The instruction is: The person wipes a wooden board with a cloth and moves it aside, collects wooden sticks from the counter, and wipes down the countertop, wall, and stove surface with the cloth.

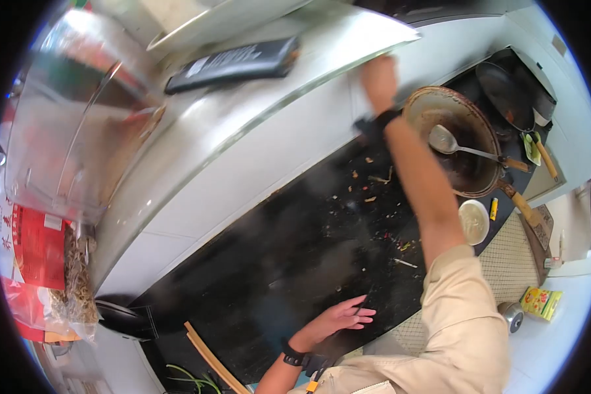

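My right hand [379, 84] is raised at the edge of the glass shelf [243, 128], blurred, with its fingers hidden, so whether it holds anything cannot be made out. My left hand [340, 316] is low over the black counter [243, 262], fingers apart and nothing in it. Small colourful scraps [397, 243] lie scattered on the counter between the two hands. Right of my right forearm sits a large worn wok [423, 111] with a metal ladle [443, 139] resting in it.
On the shelf lies a black packet [233, 64]. A pale bowl [473, 222] and a yellow lighter-like item [494, 209] sit below the wok, with a black pan [505, 98] behind it. Clear plastic bins [65, 144] and red packages [39, 249] fill the left.
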`<state>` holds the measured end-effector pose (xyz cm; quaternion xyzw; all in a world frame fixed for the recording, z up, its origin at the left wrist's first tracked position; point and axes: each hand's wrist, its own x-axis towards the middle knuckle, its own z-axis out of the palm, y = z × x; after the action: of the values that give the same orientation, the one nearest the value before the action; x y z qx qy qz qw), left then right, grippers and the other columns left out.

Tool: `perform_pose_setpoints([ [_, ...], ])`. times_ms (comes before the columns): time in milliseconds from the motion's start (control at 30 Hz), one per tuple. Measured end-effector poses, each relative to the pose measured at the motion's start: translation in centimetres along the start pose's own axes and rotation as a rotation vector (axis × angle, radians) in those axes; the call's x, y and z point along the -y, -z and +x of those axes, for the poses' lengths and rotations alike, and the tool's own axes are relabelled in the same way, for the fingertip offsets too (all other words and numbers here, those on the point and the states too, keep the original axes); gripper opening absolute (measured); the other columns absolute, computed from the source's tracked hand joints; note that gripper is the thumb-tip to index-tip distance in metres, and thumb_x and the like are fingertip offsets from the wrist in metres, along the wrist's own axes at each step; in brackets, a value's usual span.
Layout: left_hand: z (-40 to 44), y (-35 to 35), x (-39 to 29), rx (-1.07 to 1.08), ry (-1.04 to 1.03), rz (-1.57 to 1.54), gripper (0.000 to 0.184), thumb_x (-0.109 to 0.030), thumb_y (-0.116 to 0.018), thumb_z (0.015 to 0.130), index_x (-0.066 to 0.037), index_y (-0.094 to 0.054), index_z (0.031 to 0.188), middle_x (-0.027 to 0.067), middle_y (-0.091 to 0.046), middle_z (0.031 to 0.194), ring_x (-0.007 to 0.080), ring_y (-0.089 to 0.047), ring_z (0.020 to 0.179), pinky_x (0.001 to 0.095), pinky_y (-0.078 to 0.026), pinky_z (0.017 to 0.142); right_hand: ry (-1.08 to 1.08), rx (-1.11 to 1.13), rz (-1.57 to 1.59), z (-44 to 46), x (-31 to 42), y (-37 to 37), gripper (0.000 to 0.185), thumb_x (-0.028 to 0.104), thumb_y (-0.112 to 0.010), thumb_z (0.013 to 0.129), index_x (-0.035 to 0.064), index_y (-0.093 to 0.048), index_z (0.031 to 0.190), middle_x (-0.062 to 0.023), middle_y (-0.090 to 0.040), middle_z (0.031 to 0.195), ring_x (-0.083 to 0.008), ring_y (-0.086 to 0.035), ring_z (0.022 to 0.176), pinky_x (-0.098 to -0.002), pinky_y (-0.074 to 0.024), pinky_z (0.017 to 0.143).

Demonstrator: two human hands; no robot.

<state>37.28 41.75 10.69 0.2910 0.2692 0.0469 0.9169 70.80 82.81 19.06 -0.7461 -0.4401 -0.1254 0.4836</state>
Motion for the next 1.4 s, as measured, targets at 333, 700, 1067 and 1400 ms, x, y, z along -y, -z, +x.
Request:
perform_pose_setpoints([
  [333, 0.0, -0.4, -6.9, -0.29, -0.284, 0.189, 0.055, -0.013, -0.055, 0.099, -0.003, -0.034, 0.149, 0.023, -0.056, 0.134, 0.0316, -0.058, 0.122, 0.0402, -0.048, 0.102, 0.041, -0.07, -0.096, 9.7, -5.9, 3.4, 0.025, 0.021, -0.054, 0.089, -0.0011, -0.061, 0.099, -0.0251, -0.068, 0.089, -0.0423, -0.068, 0.082, -0.0515, -0.0555, 0.068],
  [700, -1.5, -0.9, -4.5, -0.347, -0.208, 0.219, 0.047, -0.011, -0.055, 0.099, 0.0, -0.044, 0.143, 0.0193, -0.064, 0.124, 0.0241, -0.06, 0.117, 0.0346, -0.046, 0.102, 0.179, 0.304, 0.024, -17.9, 6.7, 0.7, 0.047, 0.008, -0.051, 0.089, -0.0152, -0.044, 0.13, -0.0207, -0.063, 0.091, -0.0319, -0.066, 0.073, -0.0426, -0.0553, 0.061],
  [1067, -6.0, -0.2, -1.0, -0.384, -0.137, 0.171, 0.047, -0.009, -0.054, 0.098, -0.003, -0.046, 0.144, 0.0168, -0.065, 0.124, 0.0191, -0.061, 0.115, 0.0317, -0.045, 0.102, 0.601, 0.037, -0.519, -16.9, 3.3, -4.8, 0.017, 0.011, -0.053, 0.087, 0.004, -0.067, 0.082, -0.0114, -0.065, 0.074, -0.0311, -0.061, 0.067, -0.0468, -0.0472, 0.064],
  [1400, -6.0, 0.1, -0.6, -0.351, -0.131, 0.188, 0.048, -0.011, -0.056, 0.099, -0.004, -0.045, 0.145, 0.0161, -0.064, 0.124, 0.0192, -0.06, 0.116, 0.0313, -0.044, 0.102, -0.346, 0.37, 0.129, -10.7, -2.2, -3.7, 0.018, 0.016, -0.058, 0.083, 0.0028, -0.068, 0.076, -0.0208, -0.069, 0.079, -0.0379, -0.068, 0.073, -0.0479, -0.0532, 0.063],
])
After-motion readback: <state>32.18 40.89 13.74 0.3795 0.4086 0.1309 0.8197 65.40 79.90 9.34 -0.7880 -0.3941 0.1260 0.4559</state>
